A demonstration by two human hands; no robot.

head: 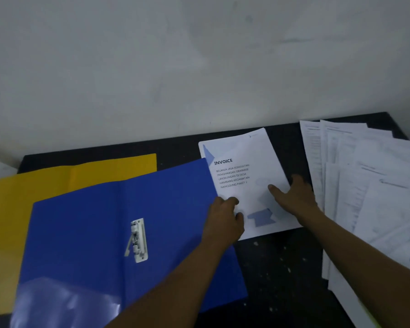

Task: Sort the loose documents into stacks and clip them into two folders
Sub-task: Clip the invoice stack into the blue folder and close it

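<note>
A dark tabletop (282, 268) fills the lower half of the frame, set against a pale wall (199, 55).

At centre lies the invoice (244, 157), a white printed cover sheet headed "INVOICE", tilted slightly with its top toward the upper right. Whether more sheets lie under it cannot be told.

Both hands are on the invoice. The left hand (225, 216) is at the invoice's lower left edge, its fingers curled and its thumb on the paper, pinching that edge where it meets the blue folder. The right hand (294, 197) is at the invoice's right edge, thumb stretched flat across the page and fingers bent over the edge, holding it.

The blue folder (104, 233) lies open across the lower left of the frame, its right edge covering the invoice's left side. A metal clip (137, 240) sits on the folder's centre fold, with one arm of it raised. A clear pocket shines at the folder's lower left corner.

A yellow folder (45, 181), also open, lies partly under the blue one and shows at the left and upper left.

Loose papers (376, 185) are fanned in an untidy overlapping pile at the right of the frame, just beside the invoice and running off the right edge. Their print is too blurred to read.
</note>
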